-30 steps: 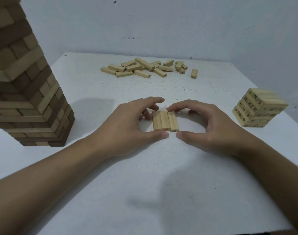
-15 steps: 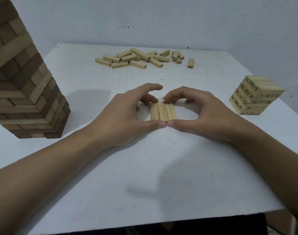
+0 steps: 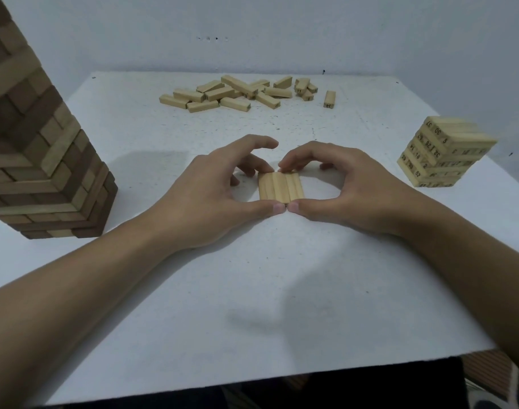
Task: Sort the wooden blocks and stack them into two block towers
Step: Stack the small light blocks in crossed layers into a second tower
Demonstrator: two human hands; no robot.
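Three pale blocks (image 3: 281, 187) lie flat, side by side and touching, in the middle of the white surface (image 3: 282, 290). We hold them between both hands: our left hand (image 3: 220, 190) and right hand (image 3: 352, 187) curl round the row, thumbs meeting tip to tip at its near end, fingertips pressed on its far end. Loose blocks (image 3: 240, 93) lie scattered near the far edge. A short numbered tower (image 3: 441, 154) stands to the right, a tall brown tower (image 3: 40, 154) to the left.
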